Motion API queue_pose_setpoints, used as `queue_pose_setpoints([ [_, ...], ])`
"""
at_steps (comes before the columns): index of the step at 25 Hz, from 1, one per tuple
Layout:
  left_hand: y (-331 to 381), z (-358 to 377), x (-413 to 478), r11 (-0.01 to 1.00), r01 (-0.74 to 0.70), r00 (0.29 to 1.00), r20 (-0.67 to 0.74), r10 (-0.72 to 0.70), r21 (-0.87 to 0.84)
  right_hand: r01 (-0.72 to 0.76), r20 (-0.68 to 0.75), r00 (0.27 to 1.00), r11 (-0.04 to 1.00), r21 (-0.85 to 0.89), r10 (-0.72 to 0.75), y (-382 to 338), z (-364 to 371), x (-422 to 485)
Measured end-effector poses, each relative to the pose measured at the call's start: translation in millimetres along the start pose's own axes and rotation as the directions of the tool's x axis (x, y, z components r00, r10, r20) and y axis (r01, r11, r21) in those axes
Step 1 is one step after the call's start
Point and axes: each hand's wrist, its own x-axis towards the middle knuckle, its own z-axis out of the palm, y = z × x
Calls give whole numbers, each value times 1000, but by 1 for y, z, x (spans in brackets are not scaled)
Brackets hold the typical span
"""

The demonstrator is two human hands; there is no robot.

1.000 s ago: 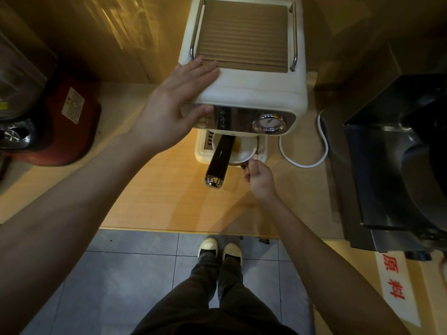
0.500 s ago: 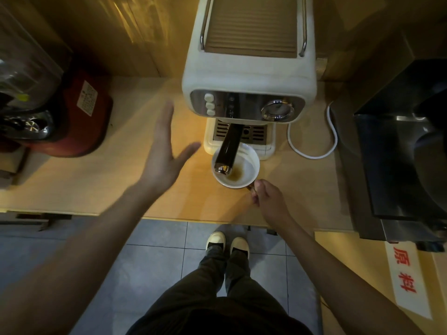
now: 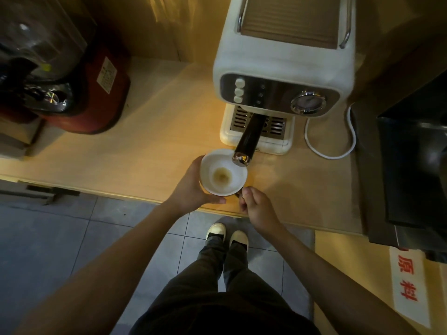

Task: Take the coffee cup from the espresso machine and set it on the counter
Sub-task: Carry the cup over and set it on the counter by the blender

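A white coffee cup (image 3: 222, 174) with a little pale coffee at its bottom is above the wooden counter (image 3: 154, 141), near the front edge, out in front of the cream espresso machine (image 3: 285, 61). My left hand (image 3: 191, 187) cups its left side and underside. My right hand (image 3: 256, 204) pinches the cup's handle at the lower right. The machine's black portafilter handle (image 3: 249, 141) sticks out over the cup's far right rim. Whether the cup touches the counter cannot be told.
A red appliance with a clear jar (image 3: 72, 76) stands at the left of the counter. A white power cord (image 3: 331, 141) loops right of the machine. A dark steel unit (image 3: 411, 165) fills the right side. Tiled floor and my shoes (image 3: 227, 234) lie below the counter edge.
The cup has come out from under the machine toward the counter's front edge. My left hand left the machine's top, swung down and now cups the cup; my right hand kept the handle.
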Motion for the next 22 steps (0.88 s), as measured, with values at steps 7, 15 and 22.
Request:
queue_pose_setpoints([
  [7, -4, -26, 11, 1000, 24, 999, -25, -24, 3, -19, 29, 999, 999, 32, 18, -5, 28, 18],
  [15, -17, -78, 50, 997, 38, 999, -38, -35, 71, 10, -22, 1000, 991, 130, -8, -28, 71, 63],
  [22, -25, -126, 104, 999, -16, 998, -54, 18, 34, 35, -116, 993, 984, 176, -14, -53, 110, 119],
])
